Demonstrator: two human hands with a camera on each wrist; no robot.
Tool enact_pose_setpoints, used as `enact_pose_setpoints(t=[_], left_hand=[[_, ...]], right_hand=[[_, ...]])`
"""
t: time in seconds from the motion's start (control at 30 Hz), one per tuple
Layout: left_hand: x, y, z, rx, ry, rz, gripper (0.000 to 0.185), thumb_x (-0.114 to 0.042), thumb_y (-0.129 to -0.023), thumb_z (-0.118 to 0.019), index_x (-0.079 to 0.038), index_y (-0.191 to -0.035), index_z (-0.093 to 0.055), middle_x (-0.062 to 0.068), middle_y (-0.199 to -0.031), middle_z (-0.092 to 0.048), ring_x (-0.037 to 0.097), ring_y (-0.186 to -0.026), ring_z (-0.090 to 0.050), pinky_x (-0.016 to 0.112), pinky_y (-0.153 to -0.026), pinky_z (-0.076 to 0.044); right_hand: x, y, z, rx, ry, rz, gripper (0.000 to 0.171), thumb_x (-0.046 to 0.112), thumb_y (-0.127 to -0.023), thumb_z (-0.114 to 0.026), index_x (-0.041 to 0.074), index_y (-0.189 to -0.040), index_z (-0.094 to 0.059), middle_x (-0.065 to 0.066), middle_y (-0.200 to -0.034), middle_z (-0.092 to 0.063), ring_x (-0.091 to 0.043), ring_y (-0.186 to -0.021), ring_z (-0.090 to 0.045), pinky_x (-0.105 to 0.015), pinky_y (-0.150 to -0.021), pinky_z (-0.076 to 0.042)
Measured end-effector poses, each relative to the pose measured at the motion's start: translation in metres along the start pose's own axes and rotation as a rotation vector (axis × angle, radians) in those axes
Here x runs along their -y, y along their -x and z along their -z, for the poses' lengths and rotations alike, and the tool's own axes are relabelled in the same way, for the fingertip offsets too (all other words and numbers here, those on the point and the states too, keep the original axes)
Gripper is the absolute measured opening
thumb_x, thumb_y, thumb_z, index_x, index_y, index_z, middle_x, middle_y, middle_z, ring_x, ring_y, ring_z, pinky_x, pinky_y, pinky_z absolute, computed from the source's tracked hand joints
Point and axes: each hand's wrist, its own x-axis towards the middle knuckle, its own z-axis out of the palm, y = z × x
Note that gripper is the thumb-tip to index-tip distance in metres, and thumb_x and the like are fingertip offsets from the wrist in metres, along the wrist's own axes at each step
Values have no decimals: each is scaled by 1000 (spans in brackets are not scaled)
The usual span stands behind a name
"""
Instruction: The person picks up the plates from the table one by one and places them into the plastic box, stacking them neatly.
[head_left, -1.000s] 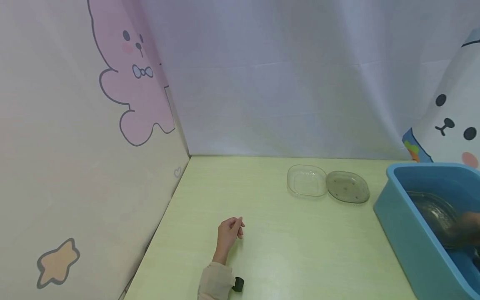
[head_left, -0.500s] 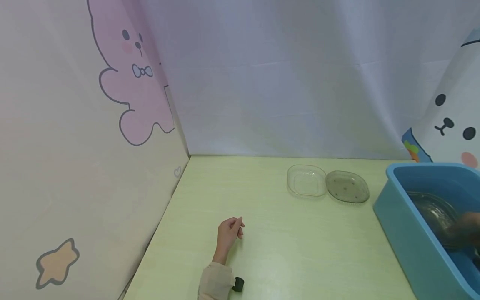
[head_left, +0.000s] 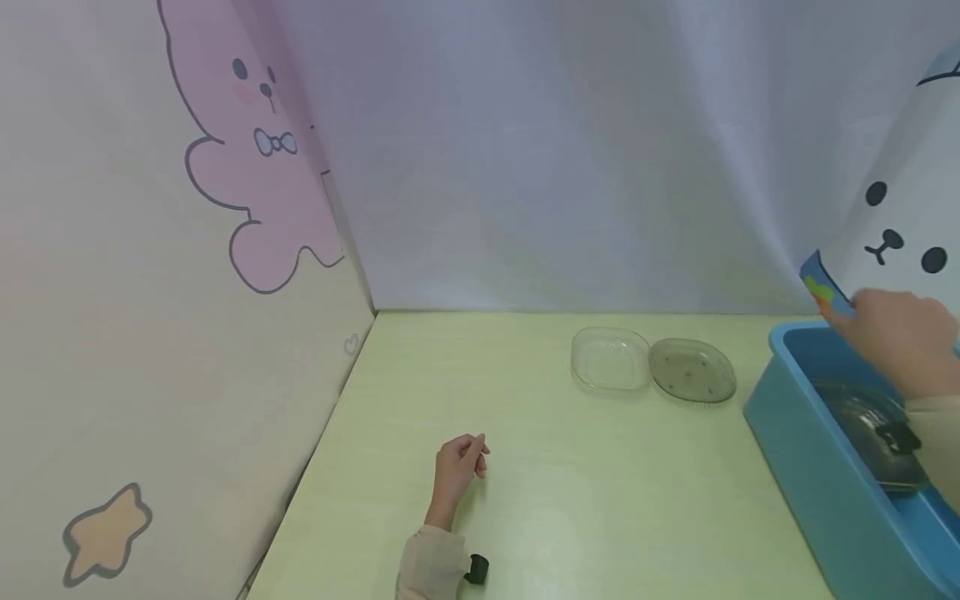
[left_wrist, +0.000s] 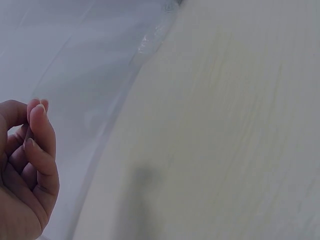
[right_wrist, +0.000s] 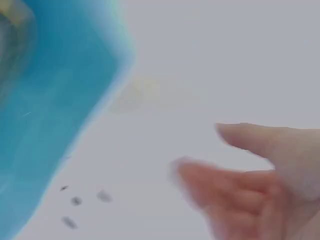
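Note:
My left hand [head_left: 456,467] rests low over the pale table, its fingers loosely curled with nothing in them. The left wrist view shows the thumb meeting the fingertips of that left hand [left_wrist: 27,170]. Above the rim of a blue tub [head_left: 795,467], my right hand [head_left: 903,342] is raised and holds nothing. Thumb and fingers stand apart on this right hand [right_wrist: 250,185], blurred by motion. Inside the tub lies a clear glass-like dish or lid [head_left: 855,412], partly behind the forearm.
A clear squarish dish [head_left: 611,360] and a smoky oval dish [head_left: 692,371] stand side by side at the table's back. White curtains [head_left: 525,167] with printed animals close off the back and left side.
My right hand has come up out of the blue tub, leaving the clear dish or lid inside. The left hand stays in place. The head view has shifted slightly.

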Motion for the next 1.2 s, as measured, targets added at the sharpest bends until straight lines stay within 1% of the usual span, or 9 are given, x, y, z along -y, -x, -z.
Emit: enact_pose_setpoints(t=[0.1,0.2,0.27,0.33,0.43,0.6,0.83,1.03,1.2], left_hand=[[-1,0,-3,7,5,-6,35,-29,-92,-55,2,-76,-64,-2,-51,-54,8,-43,-52,27,-48,-48],[-2,0,-7,29,14,-16,37,-29,-92,-55,3,-77,-64,-2,-52,-54,8,-43,-52,27,-48,-49],[-4,-4,-13,42,22,-35,39,-31,-92,-55,4,-78,-64,-3,-52,-54,7,-43,-52,27,-48,-49],[-8,-6,-18,46,24,-33,39,-30,-92,-54,4,-78,-64,-3,-52,-54,7,-43,-52,27,-49,-50],[-13,-9,-23,32,27,-32,38,-29,-92,-54,5,-78,-64,-2,-51,-54,8,-43,-51,30,-49,-50],[-16,-9,-28,31,25,-24,38,-31,-92,-54,4,-78,-64,-2,-52,-54,8,-43,-52,33,-50,-49],[-20,-6,-39,55,43,-19,36,-25,-93,-54,6,-78,-63,-2,-51,-53,7,-42,-50,36,-51,-51],[-34,-18,-56,85,65,-53,34,-23,-94,-53,6,-80,-64,0,-53,-54,7,-43,-50,37,-50,-49],[-50,-28,-69,107,68,-64,33,-27,-92,-55,1,-77,-65,-3,-51,-53,8,-42,-51,31,-47,-47]], right_hand=[[42,-1,22,-202,-172,47,44,35,-94,-46,-8,-101,-56,-25,-70,-59,-28,-52,-49,-45,-45,-34],[77,1,28,-474,-380,128,39,32,-93,-50,-4,-98,-63,-25,-76,-64,0,-44,-44,-31,-39,-31],[96,-1,29,-635,-537,154,37,32,-91,-52,-3,-90,-67,-10,-60,-65,15,-41,-35,-21,-36,-23],[114,-3,26,-698,-717,135,40,35,-91,-51,1,-82,-69,9,-51,-59,23,-42,-30,-15,-39,-23],[135,-5,6,-719,-1013,121,43,34,-94,-47,5,-70,-68,28,-45,-45,13,-38,-41,-11,-40,-31],[148,5,-60,-525,-1219,-30,55,40,-97,-40,-1,-71,-67,19,-43,-50,0,-38,-47,-14,-48,-41],[140,31,-156,-126,-1120,-192,66,45,-98,-28,-7,-84,-66,8,-50,-55,-6,-45,-53,-19,-52,-44],[126,42,-186,-3,-1026,-249,70,54,-96,-26,-4,-88,-65,2,-56,-58,-11,-50,-55,-29,-54,-40],[107,49,-196,185,-940,-243,55,43,-97,-37,-5,-102,-62,4,-64,-61,-9,-59,-59,-26,-57,-42]])
